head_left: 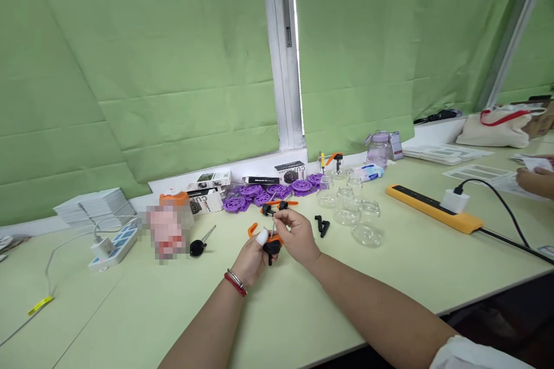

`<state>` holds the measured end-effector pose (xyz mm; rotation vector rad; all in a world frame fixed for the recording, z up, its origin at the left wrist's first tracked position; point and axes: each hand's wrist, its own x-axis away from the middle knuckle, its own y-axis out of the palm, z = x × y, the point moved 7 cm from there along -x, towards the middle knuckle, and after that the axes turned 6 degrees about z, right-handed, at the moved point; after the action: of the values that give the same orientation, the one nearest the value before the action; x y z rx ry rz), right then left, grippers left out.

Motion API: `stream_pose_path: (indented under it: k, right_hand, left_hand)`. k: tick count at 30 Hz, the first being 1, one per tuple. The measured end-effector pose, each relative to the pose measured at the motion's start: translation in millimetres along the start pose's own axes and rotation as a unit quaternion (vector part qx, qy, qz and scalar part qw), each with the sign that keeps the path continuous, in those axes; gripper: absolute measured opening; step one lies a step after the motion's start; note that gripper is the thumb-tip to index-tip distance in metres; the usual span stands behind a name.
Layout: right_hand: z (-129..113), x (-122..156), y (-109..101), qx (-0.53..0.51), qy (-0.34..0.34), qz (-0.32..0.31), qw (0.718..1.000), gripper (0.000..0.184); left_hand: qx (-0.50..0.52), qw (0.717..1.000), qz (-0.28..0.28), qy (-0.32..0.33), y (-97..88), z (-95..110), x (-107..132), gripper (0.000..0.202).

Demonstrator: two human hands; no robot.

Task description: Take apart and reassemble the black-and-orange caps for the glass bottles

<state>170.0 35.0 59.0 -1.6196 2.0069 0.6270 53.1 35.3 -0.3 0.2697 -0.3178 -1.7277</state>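
Note:
My left hand [253, 258], its thumb wrapped in white, is closed around a black and orange part [272, 247] with a thin metal rod standing up from it. Close above, my right hand [298, 233] pinches at the rod's upper end; whether it grips the rod or a small piece on it is hidden. Just beyond the hands lie black knobs [283, 205] and an orange strip [292, 203]. To the left rests a black round part [198, 248] with a metal rod. Two short black pieces [321, 226] lie right of my right hand.
Several glass jars [367, 233] stand to the right, with purple wheel-like parts [264, 193] and boxes [208, 202] behind. An orange power strip [433, 207] lies further right, a white one [115, 245] at left with cables. Another person's hand [536, 179] holds paper at far right.

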Motion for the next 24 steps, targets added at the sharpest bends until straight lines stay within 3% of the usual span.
stream_pose_path:
  k: [17, 24]
  right_hand:
    - [38, 2, 17, -0.068, 0.132, -0.077, 0.986, 0.009]
    - [14, 12, 27, 0.045, 0.063, -0.202, 0.976, 0.013]
  left_hand:
    - [-0.035, 0.999, 0.0, -0.026, -1.3, -1, 1, 0.041]
    - [0.01, 0.999, 0.027, -0.031, -9.2, -4, -2, 0.044]
